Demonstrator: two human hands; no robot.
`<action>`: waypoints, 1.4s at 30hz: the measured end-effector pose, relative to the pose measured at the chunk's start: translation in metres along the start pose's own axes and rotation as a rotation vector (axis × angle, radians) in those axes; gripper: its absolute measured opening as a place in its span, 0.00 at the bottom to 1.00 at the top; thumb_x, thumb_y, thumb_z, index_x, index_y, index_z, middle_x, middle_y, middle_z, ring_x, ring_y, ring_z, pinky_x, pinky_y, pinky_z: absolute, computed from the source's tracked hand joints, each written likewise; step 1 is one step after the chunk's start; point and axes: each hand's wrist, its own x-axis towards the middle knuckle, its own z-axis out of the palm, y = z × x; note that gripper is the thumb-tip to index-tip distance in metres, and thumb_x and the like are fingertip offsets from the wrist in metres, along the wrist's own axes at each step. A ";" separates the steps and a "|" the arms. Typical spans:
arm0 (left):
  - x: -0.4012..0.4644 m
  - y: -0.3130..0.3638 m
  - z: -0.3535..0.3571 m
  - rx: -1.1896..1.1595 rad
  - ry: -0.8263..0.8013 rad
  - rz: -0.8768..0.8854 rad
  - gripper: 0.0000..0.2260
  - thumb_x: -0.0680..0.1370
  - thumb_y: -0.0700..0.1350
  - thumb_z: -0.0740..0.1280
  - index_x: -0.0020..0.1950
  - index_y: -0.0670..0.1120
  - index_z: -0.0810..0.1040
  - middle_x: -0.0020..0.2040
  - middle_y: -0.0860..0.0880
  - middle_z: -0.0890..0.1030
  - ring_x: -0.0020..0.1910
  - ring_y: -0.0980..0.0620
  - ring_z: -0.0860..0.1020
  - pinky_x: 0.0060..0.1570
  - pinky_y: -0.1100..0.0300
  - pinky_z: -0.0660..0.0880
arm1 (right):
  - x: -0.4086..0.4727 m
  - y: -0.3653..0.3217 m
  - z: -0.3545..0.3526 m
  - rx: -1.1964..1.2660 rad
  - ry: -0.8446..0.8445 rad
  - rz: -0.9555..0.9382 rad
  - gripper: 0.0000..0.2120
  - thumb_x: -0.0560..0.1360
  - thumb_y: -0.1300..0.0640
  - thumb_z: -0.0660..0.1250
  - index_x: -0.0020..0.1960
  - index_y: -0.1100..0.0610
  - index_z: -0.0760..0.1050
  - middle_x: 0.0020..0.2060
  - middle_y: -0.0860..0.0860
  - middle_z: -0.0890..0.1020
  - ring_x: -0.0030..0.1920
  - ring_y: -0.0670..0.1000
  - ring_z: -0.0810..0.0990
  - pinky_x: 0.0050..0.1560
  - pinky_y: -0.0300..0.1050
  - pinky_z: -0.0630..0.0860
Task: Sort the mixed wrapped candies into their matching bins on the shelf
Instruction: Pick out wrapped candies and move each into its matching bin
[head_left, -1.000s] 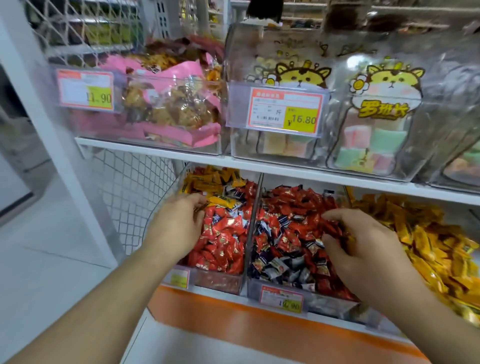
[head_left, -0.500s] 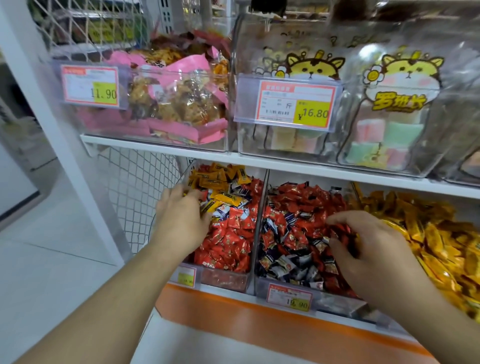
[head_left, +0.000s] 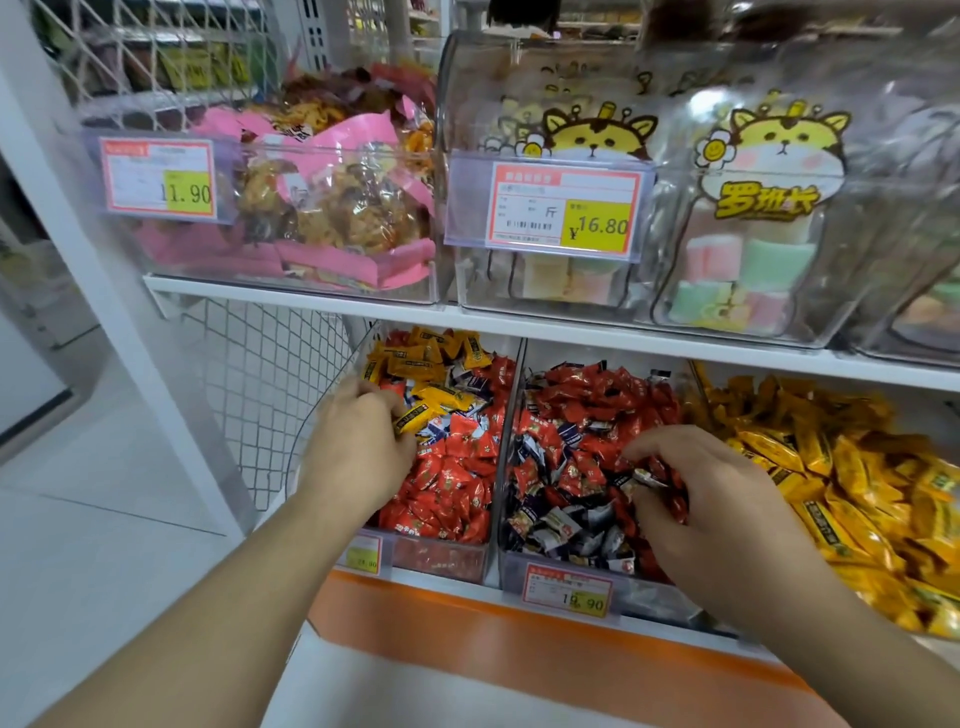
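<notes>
Three clear bins stand on the lower shelf. The left bin (head_left: 441, 558) holds red candies (head_left: 449, 483) with yellow (head_left: 415, 358) and dark blue ones mixed in at the back. My left hand (head_left: 358, 452) is in this bin, its fingers curled round a yellow candy (head_left: 413, 418). The middle bin (head_left: 644, 592) holds red candies (head_left: 587, 395) and dark blue-silver ones (head_left: 566, 525). My right hand (head_left: 711, 499) reaches into it and pinches a silver-wrapped candy (head_left: 647, 475). The right bin is heaped with yellow candies (head_left: 841, 467).
The upper shelf (head_left: 467, 317) carries a bin of pink-wrapped snacks (head_left: 332, 208) and clear domed bins of pastel marshmallows (head_left: 743, 270), hanging low over the candy bins. A wire mesh panel (head_left: 260, 374) closes the shelf's left side. Price tags (head_left: 566, 590) clip to the bin fronts.
My left hand slid left and back in the left bin and now grips a yellow candy. My right hand stayed in the middle bin, fingers working among the candies. The camera moved closer.
</notes>
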 end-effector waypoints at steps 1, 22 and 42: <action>0.000 0.001 -0.001 -0.035 0.015 0.013 0.13 0.75 0.48 0.77 0.59 0.51 0.84 0.62 0.51 0.73 0.64 0.48 0.74 0.55 0.57 0.74 | 0.000 -0.001 0.000 0.002 0.001 -0.002 0.16 0.77 0.59 0.72 0.63 0.51 0.79 0.60 0.42 0.78 0.64 0.46 0.76 0.65 0.39 0.69; -0.052 0.087 -0.021 -0.240 -0.066 0.517 0.13 0.75 0.47 0.77 0.58 0.59 0.83 0.63 0.63 0.76 0.64 0.58 0.73 0.63 0.61 0.69 | 0.000 -0.034 -0.012 0.545 -0.056 0.117 0.16 0.75 0.37 0.71 0.60 0.40 0.76 0.50 0.37 0.83 0.54 0.36 0.80 0.52 0.36 0.79; -0.072 0.119 -0.009 -0.378 -0.125 0.483 0.14 0.71 0.50 0.80 0.54 0.62 0.84 0.56 0.70 0.78 0.54 0.72 0.76 0.51 0.80 0.68 | 0.004 0.044 -0.058 0.020 0.144 0.206 0.14 0.80 0.48 0.69 0.64 0.50 0.79 0.55 0.46 0.83 0.57 0.48 0.80 0.57 0.42 0.77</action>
